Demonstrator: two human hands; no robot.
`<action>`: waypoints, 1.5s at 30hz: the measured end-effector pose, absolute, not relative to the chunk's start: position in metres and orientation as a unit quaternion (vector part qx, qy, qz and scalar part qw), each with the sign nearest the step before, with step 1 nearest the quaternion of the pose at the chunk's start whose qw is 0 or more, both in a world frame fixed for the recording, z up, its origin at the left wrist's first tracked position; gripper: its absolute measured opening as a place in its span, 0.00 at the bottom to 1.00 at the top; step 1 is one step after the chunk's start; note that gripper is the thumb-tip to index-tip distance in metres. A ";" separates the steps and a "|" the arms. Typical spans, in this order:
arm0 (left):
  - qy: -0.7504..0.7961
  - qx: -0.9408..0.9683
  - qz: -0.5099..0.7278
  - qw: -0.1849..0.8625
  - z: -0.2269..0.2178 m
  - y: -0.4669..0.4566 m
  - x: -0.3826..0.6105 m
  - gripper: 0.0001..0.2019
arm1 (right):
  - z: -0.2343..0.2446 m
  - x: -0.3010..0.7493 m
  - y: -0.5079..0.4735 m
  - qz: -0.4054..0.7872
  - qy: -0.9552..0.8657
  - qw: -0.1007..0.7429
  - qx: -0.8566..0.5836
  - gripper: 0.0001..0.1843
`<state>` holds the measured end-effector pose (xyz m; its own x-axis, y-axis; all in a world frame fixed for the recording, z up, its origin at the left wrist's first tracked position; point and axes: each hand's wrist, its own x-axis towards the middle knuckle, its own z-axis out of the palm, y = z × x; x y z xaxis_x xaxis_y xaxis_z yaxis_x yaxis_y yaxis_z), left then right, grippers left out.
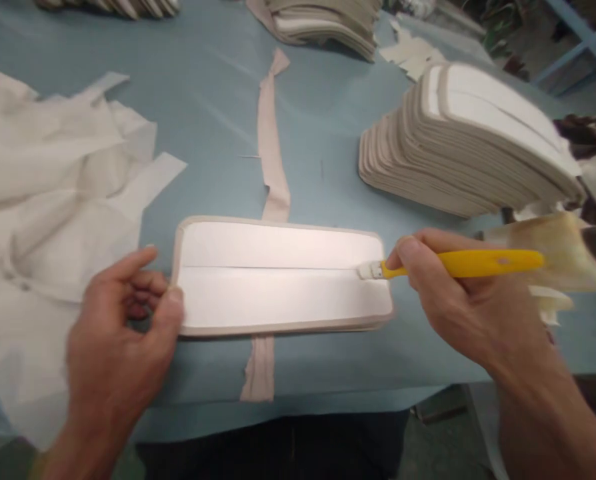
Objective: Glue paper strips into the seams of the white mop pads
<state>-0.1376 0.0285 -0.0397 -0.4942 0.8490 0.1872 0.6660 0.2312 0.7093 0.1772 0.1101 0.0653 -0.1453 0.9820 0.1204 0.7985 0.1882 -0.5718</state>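
Note:
In front of me a long white panel (273, 300) with rounded corners and a beige edge lies flat, a seam line running along its middle. My left hand (123, 333) pinches the panel's left end, thumb on the top edge and fingers curled beside it. A paintbrush with a yellow handle (488, 263) is gripped in my right hand (463, 307). Its whitish bristles touch the panel near the right end, at the seam line. A pinkish fabric strip (274, 147) passes beneath the panel and shows above and below it.
Right of the panel stands a tall stack of similar panels (428, 160). Another stack (323, 20) sits at the back. Crumpled whitish fabric (53, 200) covers the left side of the blue-green table (213, 133). A yellowed container (553, 247) is partly behind the brush handle.

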 end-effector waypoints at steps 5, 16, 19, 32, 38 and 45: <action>0.775 0.487 0.377 0.139 -0.036 0.030 -0.129 0.28 | 0.066 0.131 0.108 0.222 -0.741 0.270 -0.573 0.22; 0.757 0.504 0.385 0.157 -0.040 0.025 -0.127 0.27 | 0.053 0.047 0.105 0.400 -0.675 0.353 -0.509 0.21; 0.752 0.511 0.388 0.152 -0.041 0.025 -0.127 0.27 | 0.049 0.032 0.104 0.445 -0.649 0.372 -0.492 0.21; 0.755 0.505 0.387 0.160 -0.040 0.025 -0.127 0.27 | 0.034 0.023 0.103 0.481 -0.627 0.383 -0.478 0.21; 0.766 0.494 0.378 0.162 -0.036 0.026 -0.127 0.28 | 0.039 0.051 0.108 0.455 -0.629 0.351 -0.523 0.19; 0.785 0.483 0.362 0.140 -0.033 0.031 -0.129 0.31 | 0.043 0.094 0.111 0.422 -0.635 0.340 -0.550 0.21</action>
